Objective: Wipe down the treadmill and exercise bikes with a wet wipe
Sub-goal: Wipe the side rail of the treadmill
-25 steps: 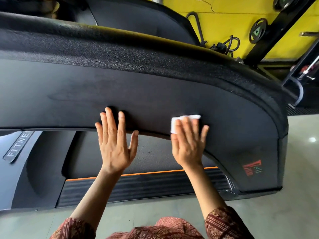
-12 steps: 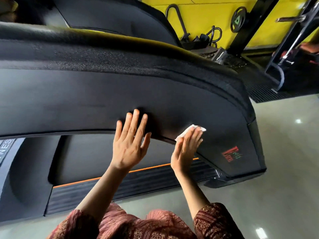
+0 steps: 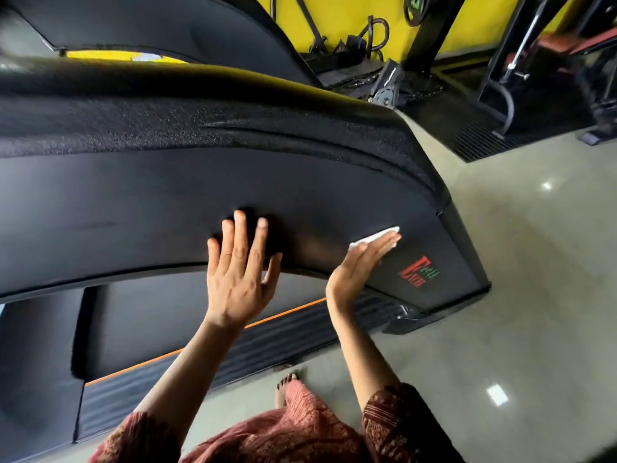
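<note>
On treadmill [image 3: 133, 202] — right hand [image 3: 357, 265] presses wipe [image 3: 377, 236]

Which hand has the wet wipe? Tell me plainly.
The right hand, pressing the white wipe flat against the treadmill's black panel beside the red logo. The left hand rests bare on the panel, fingers spread.
</note>
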`<state>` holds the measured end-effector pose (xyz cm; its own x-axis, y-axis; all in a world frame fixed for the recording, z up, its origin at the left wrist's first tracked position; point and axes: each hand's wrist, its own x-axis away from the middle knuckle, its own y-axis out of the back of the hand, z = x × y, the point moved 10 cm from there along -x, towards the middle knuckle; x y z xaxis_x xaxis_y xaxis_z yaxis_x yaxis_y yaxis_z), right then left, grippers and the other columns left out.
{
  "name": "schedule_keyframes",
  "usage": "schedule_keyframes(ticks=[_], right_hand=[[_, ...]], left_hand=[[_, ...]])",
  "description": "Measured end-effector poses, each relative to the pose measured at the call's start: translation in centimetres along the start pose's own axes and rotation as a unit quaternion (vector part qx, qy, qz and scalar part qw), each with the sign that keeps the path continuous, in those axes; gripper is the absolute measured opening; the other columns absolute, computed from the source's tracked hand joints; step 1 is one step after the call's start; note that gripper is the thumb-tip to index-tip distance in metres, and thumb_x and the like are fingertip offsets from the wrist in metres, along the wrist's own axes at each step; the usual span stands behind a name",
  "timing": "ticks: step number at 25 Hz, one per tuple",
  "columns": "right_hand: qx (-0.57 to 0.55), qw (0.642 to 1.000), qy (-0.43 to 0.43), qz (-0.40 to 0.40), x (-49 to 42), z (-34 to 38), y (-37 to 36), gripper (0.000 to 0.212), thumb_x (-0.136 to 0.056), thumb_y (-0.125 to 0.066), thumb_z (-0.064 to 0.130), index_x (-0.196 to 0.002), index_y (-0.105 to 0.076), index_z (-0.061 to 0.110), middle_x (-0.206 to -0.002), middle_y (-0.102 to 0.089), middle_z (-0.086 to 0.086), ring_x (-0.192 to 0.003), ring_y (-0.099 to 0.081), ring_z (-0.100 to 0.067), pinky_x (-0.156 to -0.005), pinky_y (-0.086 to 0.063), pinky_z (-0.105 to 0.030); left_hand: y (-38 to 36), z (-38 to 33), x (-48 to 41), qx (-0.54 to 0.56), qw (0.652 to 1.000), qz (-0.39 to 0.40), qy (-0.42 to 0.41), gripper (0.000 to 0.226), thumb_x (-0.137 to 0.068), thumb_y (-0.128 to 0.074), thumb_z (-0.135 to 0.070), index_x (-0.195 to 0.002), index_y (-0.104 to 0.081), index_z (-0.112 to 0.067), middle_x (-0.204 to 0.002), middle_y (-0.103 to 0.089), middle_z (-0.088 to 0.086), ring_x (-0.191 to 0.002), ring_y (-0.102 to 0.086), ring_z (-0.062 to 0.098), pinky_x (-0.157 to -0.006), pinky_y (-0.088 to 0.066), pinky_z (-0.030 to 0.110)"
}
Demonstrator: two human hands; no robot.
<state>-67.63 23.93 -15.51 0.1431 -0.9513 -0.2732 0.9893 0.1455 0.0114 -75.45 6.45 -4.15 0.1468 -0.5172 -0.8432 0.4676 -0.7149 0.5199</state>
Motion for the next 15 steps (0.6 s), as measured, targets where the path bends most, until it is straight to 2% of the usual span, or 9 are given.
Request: schedule_keyframes(ticks=[2,4,6,8,9,11,13,15], right_hand=[[-0.004,0.998,-0.043,-0.043,-3.2,-0.2,1.9,0.052,-0.105,-0.02,0.023,-0.151,0.0,0.01,-0.16,0.008,-0.004,-0.143,0.009,-0.004,-0.112,0.006,-0.011],[0.009,0.999,-0.008,-0.029,-2.7,-0.2,1.7,0.052,-0.105,-0.019,0.025,-0.151,0.001,0.012,-0.159,0.008,-0.001,-0.145,0.009,-0.006,-0.116,0.004,-0.018],[0.02,0.999,0.006,0.033,1.2,-1.5,-0.5,0.055,-0.103,-0.016,0.042,-0.147,0.006,0.017,-0.156,0.013,0.003,-0.146,0.013,-0.008,-0.12,0.002,-0.033],[0.025,0.997,-0.011,0.076,3.8,-3.1,-1.6,0.061,-0.097,-0.01,0.058,-0.144,0.011,0.025,-0.153,0.018,0.008,-0.144,0.017,-0.003,-0.12,0.005,-0.034],[0.017,0.997,-0.014,0.071,3.2,-3.2,-1.2,0.059,-0.097,-0.01,0.059,-0.143,0.01,0.027,-0.152,0.018,0.01,-0.143,0.018,0.0,-0.119,0.006,-0.032],[-0.025,0.999,-0.021,0.008,-0.8,-2.8,1.1,0.052,-0.103,-0.016,0.043,-0.146,0.005,0.022,-0.154,0.013,0.009,-0.142,0.013,0.003,-0.12,0.004,-0.029],[-0.062,0.993,-0.067,-0.075,-4.6,-2.3,4.0,0.05,-0.106,-0.023,0.022,-0.15,-0.004,0.013,-0.157,0.004,0.004,-0.141,0.007,0.004,-0.117,0.001,-0.021],[-0.081,0.991,-0.069,-0.076,-5.6,0.3,3.7,0.05,-0.105,-0.025,0.019,-0.151,-0.006,0.011,-0.159,0.001,0.001,-0.142,0.005,-0.001,-0.116,0.001,-0.023]], left_hand=[[-0.4,-1.4,-0.4,0.006,0.999,-0.003,-0.032,0.06,-0.091,-0.054,-0.028,-0.141,-0.027,-0.008,-0.148,-0.015,0.016,-0.132,-0.021,0.029,-0.09,-0.031,0.049],[-0.9,-2.5,-1.0,0.004,0.998,-0.006,-0.056,0.06,-0.09,-0.055,-0.026,-0.141,-0.029,-0.009,-0.148,-0.018,0.015,-0.132,-0.022,0.028,-0.089,-0.032,0.049],[-1.3,-3.0,-1.7,0.01,0.998,-0.002,-0.054,0.06,-0.089,-0.057,-0.026,-0.141,-0.033,-0.01,-0.147,-0.023,0.017,-0.133,-0.022,0.026,-0.09,-0.03,0.049],[-1.4,-3.4,-2.1,0.017,0.999,-0.002,-0.05,0.058,-0.088,-0.06,-0.025,-0.139,-0.039,-0.008,-0.145,-0.029,0.017,-0.134,-0.022,0.026,-0.093,-0.027,0.049],[-1.4,-3.5,-2.2,0.016,0.999,-0.002,-0.049,0.057,-0.087,-0.06,-0.024,-0.138,-0.04,-0.007,-0.145,-0.028,0.017,-0.135,-0.022,0.026,-0.095,-0.025,0.048],[-1.3,-3.7,-2.3,0.008,0.999,-0.004,-0.053,0.057,-0.088,-0.058,-0.025,-0.139,-0.04,-0.006,-0.147,-0.025,0.017,-0.135,-0.022,0.026,-0.097,-0.022,0.046],[-1.3,-3.8,-2.3,0.004,0.998,-0.005,-0.059,0.058,-0.088,-0.059,-0.025,-0.139,-0.04,-0.006,-0.146,-0.028,0.018,-0.135,-0.022,0.026,-0.097,-0.023,0.047],[-1.4,-3.8,-2.3,-0.001,0.998,-0.009,-0.06,0.058,-0.088,-0.059,-0.025,-0.139,-0.04,-0.005,-0.144,-0.03,0.018,-0.135,-0.023,0.026,-0.097,-0.023,0.046]])
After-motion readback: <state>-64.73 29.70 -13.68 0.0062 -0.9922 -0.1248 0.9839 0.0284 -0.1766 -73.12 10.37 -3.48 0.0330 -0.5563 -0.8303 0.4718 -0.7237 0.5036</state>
